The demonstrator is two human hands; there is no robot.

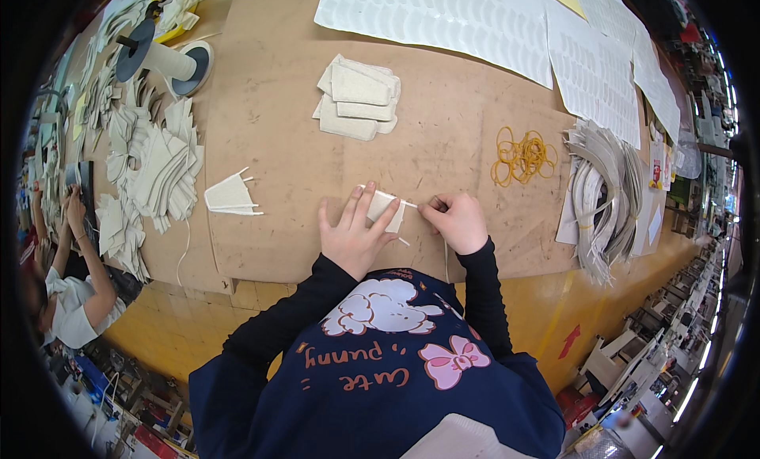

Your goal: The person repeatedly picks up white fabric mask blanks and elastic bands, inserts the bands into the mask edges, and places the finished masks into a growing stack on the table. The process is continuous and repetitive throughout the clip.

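1. A cream cloth piece (380, 207) lies near the bench's (451, 118) front edge.
2. The left hand (353, 237) rests on it, fingers spread apart.
3. The right hand's (459, 221) fingers clamp a white cord (409, 205).
4. Rubber bands (522, 156) lie toward the right edge.

Counter (443, 126) open ahead of right fingers (433, 209); lane runs between stacked cream fabric pieces (360, 91) and rubber bands (522, 158). Grey strip bundle (629, 182) blocks far right. Left fingers (364, 205): lone trapezoid piece (229, 195) in the way, fabric pile (162, 166) beyond. White sheets (443, 19) cap far side.
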